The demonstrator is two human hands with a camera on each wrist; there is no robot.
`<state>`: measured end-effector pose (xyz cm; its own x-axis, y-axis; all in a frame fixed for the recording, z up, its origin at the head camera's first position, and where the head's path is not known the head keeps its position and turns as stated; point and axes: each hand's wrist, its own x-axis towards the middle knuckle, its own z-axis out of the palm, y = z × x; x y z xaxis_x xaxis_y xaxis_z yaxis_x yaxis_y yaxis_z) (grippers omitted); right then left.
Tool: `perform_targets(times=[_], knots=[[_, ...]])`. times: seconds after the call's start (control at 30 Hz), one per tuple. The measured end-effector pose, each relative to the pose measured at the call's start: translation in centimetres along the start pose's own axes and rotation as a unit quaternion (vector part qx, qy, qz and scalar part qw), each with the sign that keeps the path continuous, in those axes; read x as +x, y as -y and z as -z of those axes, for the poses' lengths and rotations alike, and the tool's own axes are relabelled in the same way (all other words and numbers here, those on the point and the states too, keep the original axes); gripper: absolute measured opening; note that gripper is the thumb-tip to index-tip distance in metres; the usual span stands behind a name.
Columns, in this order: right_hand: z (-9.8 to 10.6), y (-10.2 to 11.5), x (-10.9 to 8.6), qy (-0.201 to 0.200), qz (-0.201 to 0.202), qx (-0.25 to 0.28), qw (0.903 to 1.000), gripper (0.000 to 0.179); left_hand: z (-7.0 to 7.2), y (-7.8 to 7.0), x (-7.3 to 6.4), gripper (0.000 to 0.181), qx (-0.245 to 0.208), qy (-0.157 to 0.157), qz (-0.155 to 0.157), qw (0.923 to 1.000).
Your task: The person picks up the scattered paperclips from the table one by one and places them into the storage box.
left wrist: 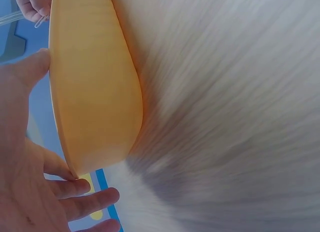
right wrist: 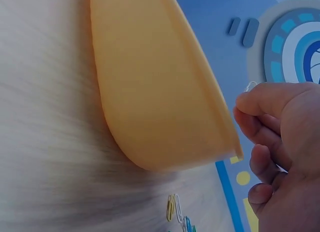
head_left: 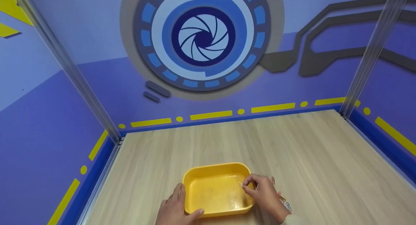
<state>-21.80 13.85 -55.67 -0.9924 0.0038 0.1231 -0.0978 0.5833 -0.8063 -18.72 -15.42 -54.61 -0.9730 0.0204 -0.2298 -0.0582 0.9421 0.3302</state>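
Head view shows a shallow yellow plastic tray with rounded corners point(head_left: 216, 190) sitting on the pale wood-grain tabletop point(head_left: 308, 153), near its front edge. The left hand point(head_left: 174, 208) grips the tray's near-left corner, thumb hooked on the front rim and the other fingers along the left wall. The right hand point(head_left: 265, 194) hovers over the tray's right rim, its thumb and forefinger pinched on a small pale paper clip point(head_left: 241, 183) (it shows only as a thin wire loop at the fingertips in the right wrist view point(right wrist: 250, 85)). Just right of the tray, partly hidden behind that hand, a few coloured paper clips point(head_left: 282, 199) lie scattered on the tabletop. Behind it all stands a purple wall panel with a blue-and-white aperture emblem point(head_left: 202, 36) and a line of yellow dashes.
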Motion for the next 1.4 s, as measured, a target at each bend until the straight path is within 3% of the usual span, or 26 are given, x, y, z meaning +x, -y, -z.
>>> perform_targets(times=[0.27,0.5,0.93,1.1,1.27,1.4], knots=[[-0.6,0.5,-0.1,0.009,0.017,-0.052,0.9985,0.017,-0.1,0.3,-0.2,0.121,-0.004,0.007,0.021,0.9997],[-1.1,0.6,-0.3,0.025,0.041,-0.091,0.9947,0.017,-0.1,0.5,0.0,0.120,0.005,0.008,0.005,0.9999],[-1.2,0.7,-0.3,0.079,-0.011,-0.089,0.9928,0.013,-0.1,-0.3,0.2,0.120,0.001,0.016,0.008,0.9998],[-1.0,0.5,-0.3,0.073,-0.003,-0.075,0.9945,0.013,-0.1,-0.5,0.3,0.120,0.009,0.005,0.001,1.0000],[-0.7,0.2,-0.3,0.051,0.027,-0.062,0.9964,0.014,0.0,-0.3,0.4,0.119,0.017,-0.004,-0.007,0.9998],[-0.5,0.2,-0.4,0.017,0.064,-0.045,0.9968,0.014,0.1,0.0,0.2,0.119,0.014,0.003,0.005,0.9999]])
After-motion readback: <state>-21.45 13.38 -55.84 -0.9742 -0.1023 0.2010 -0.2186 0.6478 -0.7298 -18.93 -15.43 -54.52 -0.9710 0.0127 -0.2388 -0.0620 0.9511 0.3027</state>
